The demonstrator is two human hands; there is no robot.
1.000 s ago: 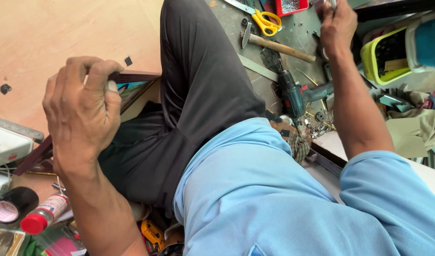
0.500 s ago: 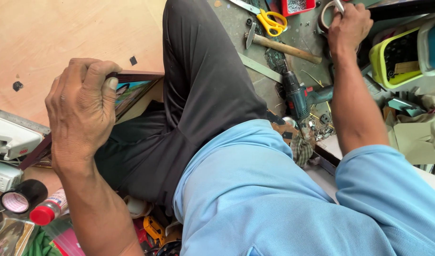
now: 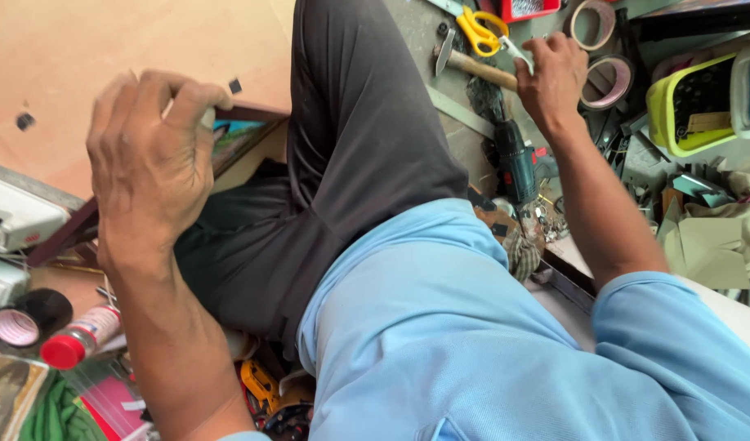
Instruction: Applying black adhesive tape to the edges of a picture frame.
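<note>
Two hands were engaged: left hand point(image 3: 150, 167) gripped the picture frame point(image 3: 228, 139) corner, upper left, steadying it against the knee; right hand point(image 3: 551, 77), upper right, closed loosely by the hammer point(image 3: 473, 64), grasp unclear.

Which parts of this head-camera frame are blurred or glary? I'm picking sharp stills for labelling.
Head view: soft, even light with no hard glare; the left hand on the dark picture frame is fairly sharp, the right hand by the hammer slightly motion-smeared, and the blue shirt close up looks soft.
</note>
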